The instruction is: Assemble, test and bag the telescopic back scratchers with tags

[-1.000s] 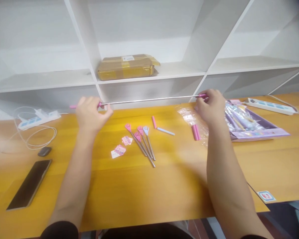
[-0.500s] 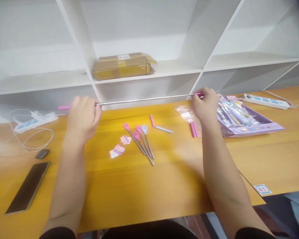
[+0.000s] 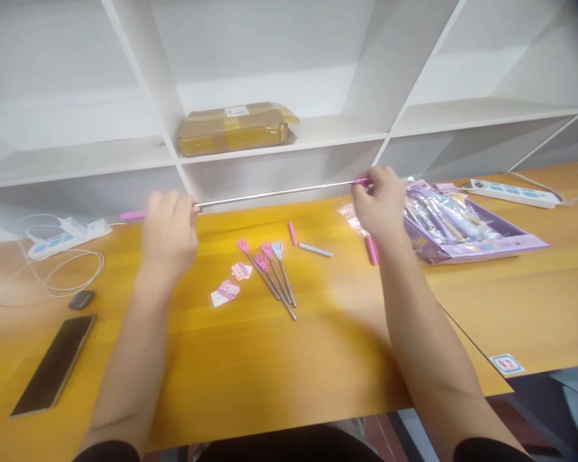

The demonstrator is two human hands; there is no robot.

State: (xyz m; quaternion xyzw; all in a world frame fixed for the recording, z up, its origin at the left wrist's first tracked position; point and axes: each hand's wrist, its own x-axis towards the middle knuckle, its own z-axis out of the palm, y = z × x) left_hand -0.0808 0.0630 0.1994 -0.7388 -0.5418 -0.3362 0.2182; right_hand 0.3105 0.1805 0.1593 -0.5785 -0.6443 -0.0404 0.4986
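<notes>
Between my two hands a telescopic back scratcher is drawn out long, its metal rod level above the table. My left hand is closed around it, with the pink handle poking out to the left. At the other end, my right hand pinches the pink head, mostly hidden by my fingers. Below lie several shorter back scratchers with pink and light blue claw heads. Near them are a loose pink handle sleeve, a light blue one and small pink-and-white cards.
At right stands a purple box of bagged items, with a pink handle piece beside it. Power strips lie on both sides. A phone and a dark small case are at left. A taped carton sits on the shelf.
My right hand has moved left and slightly up, my left hand a little right. The stretched rod between them looks somewhat shorter. Both hands still hold the back scratcher.
</notes>
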